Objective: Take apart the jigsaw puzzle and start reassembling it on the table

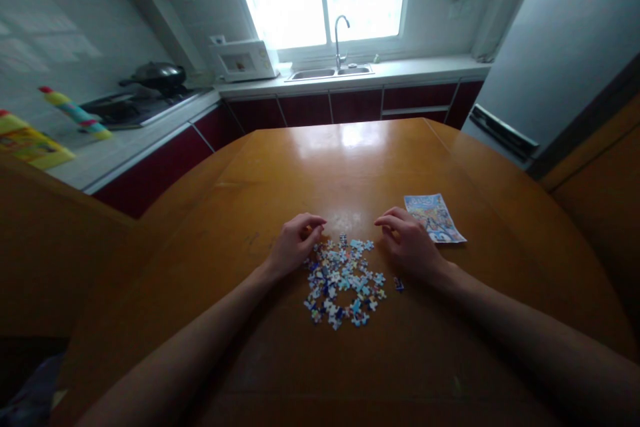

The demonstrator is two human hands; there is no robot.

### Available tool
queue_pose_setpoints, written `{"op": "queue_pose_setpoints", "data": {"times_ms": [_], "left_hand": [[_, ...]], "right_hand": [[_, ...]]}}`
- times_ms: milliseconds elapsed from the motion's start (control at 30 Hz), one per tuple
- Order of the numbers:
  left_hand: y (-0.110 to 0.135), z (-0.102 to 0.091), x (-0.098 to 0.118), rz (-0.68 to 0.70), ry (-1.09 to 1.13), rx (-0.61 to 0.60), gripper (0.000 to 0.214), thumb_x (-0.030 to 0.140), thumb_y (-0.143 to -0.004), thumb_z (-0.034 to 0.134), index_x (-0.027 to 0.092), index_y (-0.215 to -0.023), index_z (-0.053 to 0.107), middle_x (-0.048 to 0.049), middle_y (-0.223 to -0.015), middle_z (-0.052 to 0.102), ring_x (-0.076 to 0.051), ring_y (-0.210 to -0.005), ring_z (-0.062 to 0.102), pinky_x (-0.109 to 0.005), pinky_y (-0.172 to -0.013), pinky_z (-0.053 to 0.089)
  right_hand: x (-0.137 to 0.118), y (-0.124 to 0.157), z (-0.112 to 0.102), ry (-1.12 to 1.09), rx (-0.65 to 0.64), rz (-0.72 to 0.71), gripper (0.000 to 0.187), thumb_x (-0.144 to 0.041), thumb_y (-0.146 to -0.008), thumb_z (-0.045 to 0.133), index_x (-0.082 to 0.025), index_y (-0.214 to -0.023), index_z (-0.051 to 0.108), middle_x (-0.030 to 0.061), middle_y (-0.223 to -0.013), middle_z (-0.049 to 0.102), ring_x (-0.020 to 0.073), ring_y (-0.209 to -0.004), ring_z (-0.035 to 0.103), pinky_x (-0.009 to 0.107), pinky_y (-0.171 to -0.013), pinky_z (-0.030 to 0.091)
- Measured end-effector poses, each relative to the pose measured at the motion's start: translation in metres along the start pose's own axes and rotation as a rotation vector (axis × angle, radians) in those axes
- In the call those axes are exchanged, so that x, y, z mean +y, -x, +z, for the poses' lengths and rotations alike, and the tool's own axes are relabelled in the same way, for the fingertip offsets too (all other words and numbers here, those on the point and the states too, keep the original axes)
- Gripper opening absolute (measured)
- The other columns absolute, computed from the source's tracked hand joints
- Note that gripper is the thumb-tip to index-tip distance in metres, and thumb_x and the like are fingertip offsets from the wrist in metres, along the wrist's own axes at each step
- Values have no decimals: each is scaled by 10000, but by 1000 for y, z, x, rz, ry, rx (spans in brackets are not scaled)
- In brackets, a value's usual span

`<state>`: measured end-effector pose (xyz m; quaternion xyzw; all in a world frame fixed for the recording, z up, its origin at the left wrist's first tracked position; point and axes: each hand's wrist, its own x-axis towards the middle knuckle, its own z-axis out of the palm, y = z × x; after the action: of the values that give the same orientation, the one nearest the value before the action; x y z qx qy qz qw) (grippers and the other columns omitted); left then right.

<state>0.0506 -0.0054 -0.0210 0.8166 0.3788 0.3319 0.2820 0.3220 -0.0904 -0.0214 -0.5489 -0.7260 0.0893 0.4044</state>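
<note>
A loose heap of jigsaw puzzle pieces [336, 280], mostly pale blue and white with some dark blue, lies on the wooden table [320, 173] in front of me. My left hand [296, 241] rests at the heap's upper left edge, its thumb and forefinger apart and nothing seen between them. On the other side, my right hand [409, 241] is loosely curved with fingers apart, holding nothing that shows. Its outer side lies beside a printed picture sheet [436, 217] and covers part of that sheet's left edge. A single dark puzzle piece [399, 284] sits between the heap and my right wrist.
Beyond the table, a counter carries a sink [330, 73] with a tall faucet [338, 40] and a white microwave [245, 60]. At the left are a stove with a dark pan [159, 73] and two colourful bottles. A large fridge [565, 47] stands at the right.
</note>
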Motion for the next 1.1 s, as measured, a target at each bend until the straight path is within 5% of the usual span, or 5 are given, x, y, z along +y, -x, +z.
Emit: {"op": "queue_pose_setpoints", "data": {"times_ms": [100,233,467,1100], "left_hand": [[2,-6,11,115,-78,-37,159,298,-913,584,192,-930,702,-53,-878,657,-194,-864,590,-351,-812,496],[7,-11,23,243,-139,-228,155,323,-889,617,212,-835,710,-61,-934,625,-221,-963,532,-383,-903,454],[11,-14,33,345,-160,-443,150,372,-805,729,236,-786,671,-53,-1088,597,-255,-1105,482,-428,-1052,379],[10,-10,34,376,-65,-498,143,284,-758,756,208,-825,655,-62,-1111,601,-250,-1138,470,-412,-1048,407]], "right_hand": [[-3,3,5,-39,-45,24,215,-110,-874,508,-190,-967,684,82,-954,643,198,-895,608,359,-810,502],[-3,4,6,-96,-54,32,224,-117,-870,511,-188,-989,686,84,-974,646,193,-889,613,364,-811,508],[-5,3,5,-107,-51,30,216,-130,-872,510,-182,-965,698,90,-959,655,198,-879,617,348,-757,507],[-4,2,5,-163,-47,24,193,-126,-874,524,-183,-944,695,82,-955,645,195,-895,616,362,-796,506]]}}
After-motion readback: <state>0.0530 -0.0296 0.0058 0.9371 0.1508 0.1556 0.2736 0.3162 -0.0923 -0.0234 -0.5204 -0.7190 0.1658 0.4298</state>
